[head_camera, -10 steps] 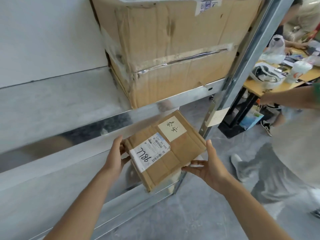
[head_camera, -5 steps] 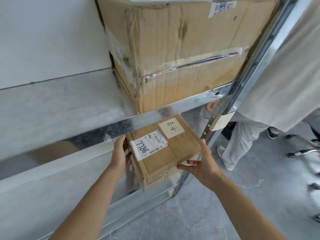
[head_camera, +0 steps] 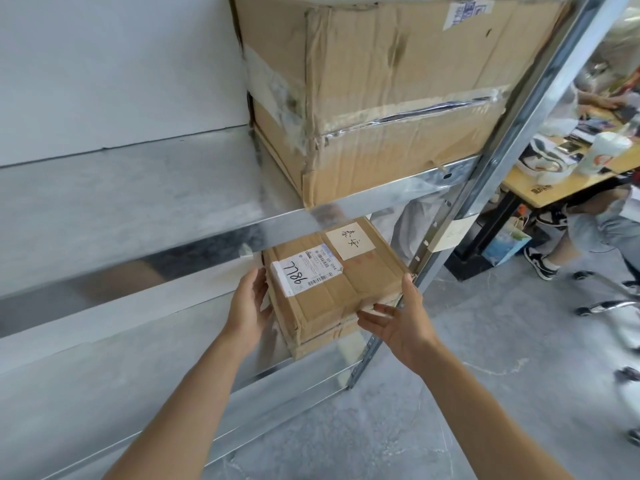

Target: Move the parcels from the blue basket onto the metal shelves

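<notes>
Galvanised metal shelves [head_camera: 145, 202] against white wall. Upper tier: large taped carton [head_camera: 381, 98], label illegible. Lower tier, right end: small cardboard parcel [head_camera: 339, 289], white label handwritten "7786" with barcode, cream slip with handwritten characters. Left hand [head_camera: 247, 306] flat against parcel's left side; right hand [head_camera: 405, 323] open, fingers at near right edge.

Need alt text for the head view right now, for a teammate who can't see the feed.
Two bare hands slide a small taped cardboard parcel, labelled 7786, onto the lower metal shelf; the left hand presses its left side and the right hand its near right corner, fingers straight. A large worn carton sits on the shelf above.
</notes>
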`<state>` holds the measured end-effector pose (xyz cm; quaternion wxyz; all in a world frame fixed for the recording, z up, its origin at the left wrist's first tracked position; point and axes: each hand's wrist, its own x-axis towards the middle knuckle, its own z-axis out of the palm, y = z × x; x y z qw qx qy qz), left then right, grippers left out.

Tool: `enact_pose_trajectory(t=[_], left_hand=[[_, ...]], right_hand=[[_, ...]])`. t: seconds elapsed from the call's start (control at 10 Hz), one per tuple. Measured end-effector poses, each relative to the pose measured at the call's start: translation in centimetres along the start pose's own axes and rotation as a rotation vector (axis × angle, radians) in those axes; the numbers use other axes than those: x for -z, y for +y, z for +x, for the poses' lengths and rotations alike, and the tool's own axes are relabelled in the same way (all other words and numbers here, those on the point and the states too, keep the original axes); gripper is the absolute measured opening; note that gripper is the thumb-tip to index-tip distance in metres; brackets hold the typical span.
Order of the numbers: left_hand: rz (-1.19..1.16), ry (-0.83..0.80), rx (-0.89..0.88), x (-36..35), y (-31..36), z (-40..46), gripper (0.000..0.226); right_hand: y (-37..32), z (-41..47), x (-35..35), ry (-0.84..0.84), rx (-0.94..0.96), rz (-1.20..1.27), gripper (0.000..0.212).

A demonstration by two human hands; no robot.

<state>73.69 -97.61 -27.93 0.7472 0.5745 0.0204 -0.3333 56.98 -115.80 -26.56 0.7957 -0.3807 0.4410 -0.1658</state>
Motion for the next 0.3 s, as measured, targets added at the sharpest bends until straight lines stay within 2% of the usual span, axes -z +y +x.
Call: enact_pose_trajectory(t=[0.2,0.3], left_hand=[[0.007,0.083,-0.008,1.0,1.4,-4.0,0.057],[-0.010,0.082,-0.039,1.3,1.6,-6.4,0.058]], right_hand=[[-0.2,-0.7,1.2,-0.071,0.012,-0.076,0.065],[-0.9,-1.9,1.5,-0.098,0.042,-0.102,0.065]])
